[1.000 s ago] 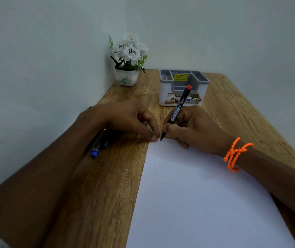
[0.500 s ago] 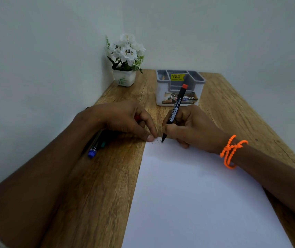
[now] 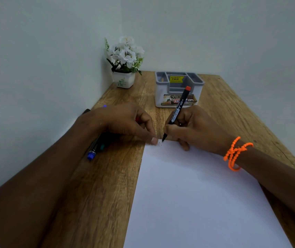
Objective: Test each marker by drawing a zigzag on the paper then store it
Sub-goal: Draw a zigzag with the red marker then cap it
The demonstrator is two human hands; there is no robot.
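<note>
Gripping a black marker (image 3: 177,112) with an orange end cap, the right hand (image 3: 195,129) holds it tilted, tip down on the far left corner of the white paper (image 3: 196,194), where a faint, small zigzag (image 3: 160,144) shows just left of the tip. The left hand (image 3: 125,122) lies curled beside it, one fingertip pressing the paper's corner, close to the marker tip but apart from it. A speck of red shows between its fingers; whether the hand grasps something there cannot be told. Under the left hand and forearm lie more markers (image 3: 93,149) on the table (image 3: 107,176); only a blue end and a teal end emerge, and their number is hidden. An orange bracelet (image 3: 236,153) circles the right wrist. At the far end of the table stand a grey and white organiser (image 3: 179,90), its compartments open at the top, and a pot of white flowers (image 3: 125,68) in the wall corner. The paper runs off the lower edge of the view, largely bare. The table's left edge meets the wall; bare wood lies between the hands and the organiser.
</note>
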